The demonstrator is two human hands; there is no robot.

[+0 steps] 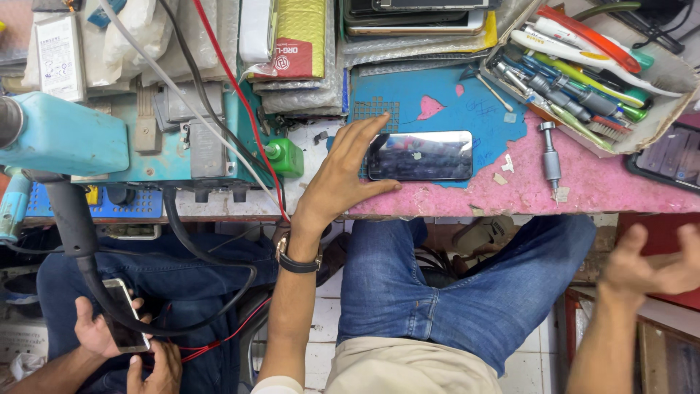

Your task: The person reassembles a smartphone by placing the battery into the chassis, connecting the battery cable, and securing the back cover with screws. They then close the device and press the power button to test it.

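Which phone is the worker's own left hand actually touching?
The dark glossy smartphone lying flat on the pink-and-blue work mat; the left hand cups its left end. The other smartphone sits in a neighbouring person's hands, lower left.

Worn pink workbench, white tiled floor

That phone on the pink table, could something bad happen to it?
Maybe. The phone lies near the front edge of the worn pink table, steadied only by the left hand, so a nudge might slide it off. The right hand is off to the side, too far to catch it. A loose screwdriver lies close by and could scratch the glass if it rolls over.
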